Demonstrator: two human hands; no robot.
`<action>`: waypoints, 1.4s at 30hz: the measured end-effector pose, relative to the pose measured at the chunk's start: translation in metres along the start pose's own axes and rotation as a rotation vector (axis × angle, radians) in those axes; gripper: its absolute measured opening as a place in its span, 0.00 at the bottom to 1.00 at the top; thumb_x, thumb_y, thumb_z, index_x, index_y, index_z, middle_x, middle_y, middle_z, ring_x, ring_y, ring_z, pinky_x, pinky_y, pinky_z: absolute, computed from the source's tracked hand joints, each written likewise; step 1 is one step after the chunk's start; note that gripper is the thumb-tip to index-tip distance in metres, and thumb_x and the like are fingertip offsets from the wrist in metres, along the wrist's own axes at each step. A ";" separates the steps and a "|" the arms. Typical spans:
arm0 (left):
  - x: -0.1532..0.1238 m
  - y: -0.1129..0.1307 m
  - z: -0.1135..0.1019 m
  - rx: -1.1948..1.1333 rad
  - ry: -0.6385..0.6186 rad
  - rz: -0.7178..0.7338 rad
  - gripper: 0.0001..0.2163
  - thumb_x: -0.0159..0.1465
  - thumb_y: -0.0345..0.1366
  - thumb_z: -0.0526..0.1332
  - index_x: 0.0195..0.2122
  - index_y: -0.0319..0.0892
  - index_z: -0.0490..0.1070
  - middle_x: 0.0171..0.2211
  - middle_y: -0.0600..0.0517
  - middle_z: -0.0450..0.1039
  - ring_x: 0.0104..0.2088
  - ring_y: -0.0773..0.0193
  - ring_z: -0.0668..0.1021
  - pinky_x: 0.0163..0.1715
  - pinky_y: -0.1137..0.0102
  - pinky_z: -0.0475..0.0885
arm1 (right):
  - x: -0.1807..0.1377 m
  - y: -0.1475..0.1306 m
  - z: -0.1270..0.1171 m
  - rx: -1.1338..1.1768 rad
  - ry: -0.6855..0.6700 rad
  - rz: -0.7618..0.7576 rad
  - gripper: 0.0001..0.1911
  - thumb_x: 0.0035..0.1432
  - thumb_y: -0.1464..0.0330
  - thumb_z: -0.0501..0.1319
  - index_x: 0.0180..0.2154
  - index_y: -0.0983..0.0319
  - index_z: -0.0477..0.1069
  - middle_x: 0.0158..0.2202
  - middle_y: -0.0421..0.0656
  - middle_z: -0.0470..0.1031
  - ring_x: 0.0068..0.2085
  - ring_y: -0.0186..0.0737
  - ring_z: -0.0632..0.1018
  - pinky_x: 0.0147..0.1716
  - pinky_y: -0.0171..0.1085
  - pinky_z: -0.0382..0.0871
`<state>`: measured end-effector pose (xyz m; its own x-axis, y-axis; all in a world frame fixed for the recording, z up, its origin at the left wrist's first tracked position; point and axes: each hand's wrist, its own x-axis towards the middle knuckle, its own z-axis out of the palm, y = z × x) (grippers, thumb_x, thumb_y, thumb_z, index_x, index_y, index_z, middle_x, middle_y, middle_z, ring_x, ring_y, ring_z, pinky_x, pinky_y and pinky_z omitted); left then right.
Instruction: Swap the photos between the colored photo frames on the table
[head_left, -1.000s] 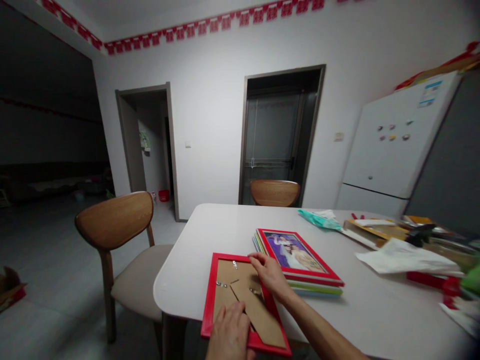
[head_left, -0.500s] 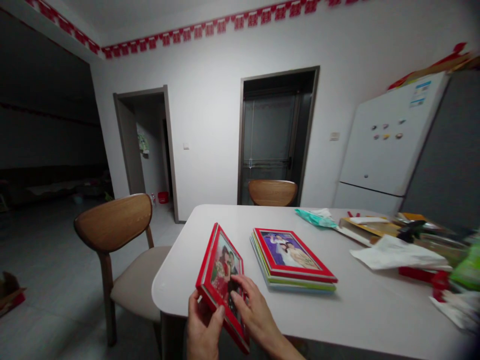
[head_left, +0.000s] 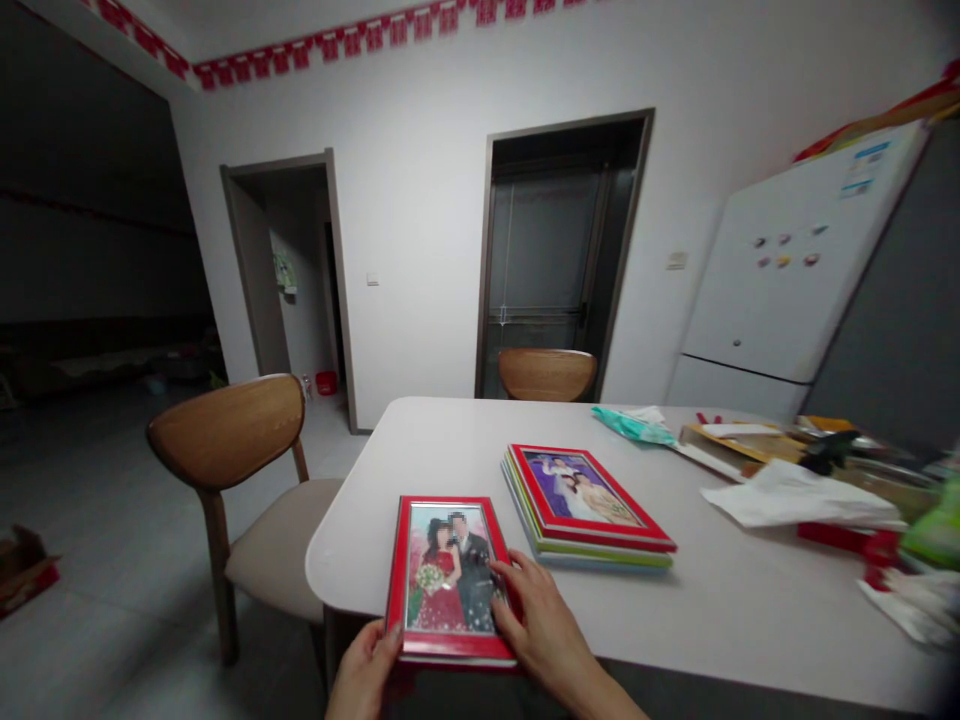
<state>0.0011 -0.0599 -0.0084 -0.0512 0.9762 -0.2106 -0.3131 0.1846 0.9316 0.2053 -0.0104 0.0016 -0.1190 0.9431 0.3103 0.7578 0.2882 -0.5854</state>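
**So, red frame face up at the table's near edge**

Basically there's just the head view, so here goes. The frame point(head_left: 448, 578) lies picture side up on the near left corner of the table point(head_left: 735, 600), with its bottom edge hanging a bit over the rim toward the person. The left hand point(head_left: 365, 672) has the lower left corner. Its thumb is pressed on top of the red border and the other fingers are tucked underneath where I can't see them, so it looks like a pinch. The right hand point(head_left: 540, 625) lies along the lower right side, fingers stretched out fairly flat and a little spread. The tips rest on the border and the glass, so it's more laid on than clamped.

Just to the right of the frame, not touching it, sits a stack point(head_left: 589, 505) of more frames with another red one on top. Farther right the table is cluttered with papers point(head_left: 795, 495). A chair point(head_left: 232, 440) stands at the left side, and a fridge point(head_left: 795, 290) is against the wall on the right.
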 end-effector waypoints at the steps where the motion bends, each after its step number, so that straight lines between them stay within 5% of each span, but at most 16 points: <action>1: -0.001 0.004 0.001 -0.023 -0.022 -0.016 0.19 0.44 0.50 0.63 0.29 0.38 0.68 0.25 0.52 0.73 0.27 0.64 0.74 0.26 0.73 0.66 | -0.002 0.001 0.000 -0.006 -0.009 0.016 0.21 0.47 0.65 0.53 0.45 0.62 0.66 0.51 0.50 0.61 0.53 0.46 0.61 0.52 0.42 0.52; 6: -0.009 0.023 0.017 -0.105 -0.106 -0.065 0.18 0.42 0.45 0.66 0.30 0.39 0.67 0.27 0.52 0.73 0.29 0.64 0.75 0.28 0.72 0.67 | -0.001 -0.005 -0.016 0.196 0.044 0.105 0.23 0.45 0.65 0.53 0.46 0.62 0.64 0.51 0.48 0.62 0.53 0.44 0.62 0.51 0.42 0.54; 10: 0.000 0.039 0.057 -0.043 -0.204 0.029 0.16 0.48 0.45 0.61 0.32 0.39 0.65 0.31 0.51 0.73 0.31 0.63 0.75 0.30 0.71 0.68 | 0.016 0.001 -0.063 0.398 0.182 0.102 0.20 0.45 0.65 0.54 0.43 0.62 0.67 0.45 0.46 0.69 0.46 0.43 0.69 0.45 0.40 0.62; 16: 0.050 0.054 0.153 0.384 -0.233 0.239 0.13 0.55 0.43 0.53 0.33 0.36 0.66 0.31 0.47 0.74 0.32 0.62 0.75 0.31 0.72 0.67 | 0.053 0.054 -0.137 0.428 0.329 0.298 0.19 0.43 0.64 0.57 0.39 0.65 0.70 0.26 0.42 0.75 0.27 0.37 0.74 0.26 0.34 0.67; 22: 0.093 0.037 0.207 0.606 -0.168 0.279 0.12 0.54 0.42 0.55 0.31 0.37 0.70 0.34 0.44 0.74 0.37 0.58 0.73 0.35 0.71 0.64 | 0.073 0.114 -0.158 0.395 0.353 0.311 0.21 0.44 0.63 0.57 0.42 0.65 0.68 0.28 0.43 0.76 0.25 0.35 0.74 0.23 0.32 0.66; 26: 0.103 0.022 0.208 0.710 -0.127 0.296 0.14 0.55 0.39 0.54 0.39 0.36 0.67 0.39 0.43 0.71 0.40 0.58 0.72 0.37 0.71 0.63 | 0.077 0.134 -0.152 0.322 0.254 0.267 0.22 0.43 0.63 0.58 0.42 0.64 0.69 0.38 0.46 0.74 0.35 0.39 0.74 0.33 0.33 0.67; 33: 0.094 0.007 0.190 0.711 -0.182 0.346 0.16 0.53 0.32 0.55 0.44 0.42 0.63 0.41 0.51 0.71 0.40 0.64 0.72 0.37 0.76 0.64 | 0.056 0.143 -0.127 0.635 0.268 0.582 0.32 0.47 0.59 0.52 0.54 0.64 0.54 0.49 0.47 0.66 0.44 0.42 0.72 0.40 0.37 0.66; 39: 0.105 0.011 0.150 0.685 -0.084 0.387 0.22 0.49 0.24 0.54 0.47 0.40 0.59 0.43 0.49 0.69 0.43 0.63 0.71 0.40 0.75 0.62 | 0.067 0.108 -0.077 0.625 0.288 0.496 0.34 0.47 0.60 0.52 0.55 0.64 0.51 0.57 0.44 0.53 0.54 0.42 0.61 0.50 0.37 0.57; 42: 0.124 0.022 0.117 0.687 -0.012 0.397 0.23 0.49 0.23 0.53 0.48 0.40 0.58 0.43 0.48 0.69 0.43 0.61 0.71 0.40 0.74 0.62 | 0.090 0.083 -0.046 0.577 0.284 0.398 0.31 0.48 0.60 0.49 0.54 0.64 0.52 0.56 0.46 0.55 0.55 0.42 0.60 0.51 0.38 0.56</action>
<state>0.0989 0.0790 0.0208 -0.0246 0.9842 0.1753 0.3824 -0.1527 0.9113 0.2871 0.0905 0.0151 0.3224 0.9378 0.1289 0.2436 0.0494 -0.9686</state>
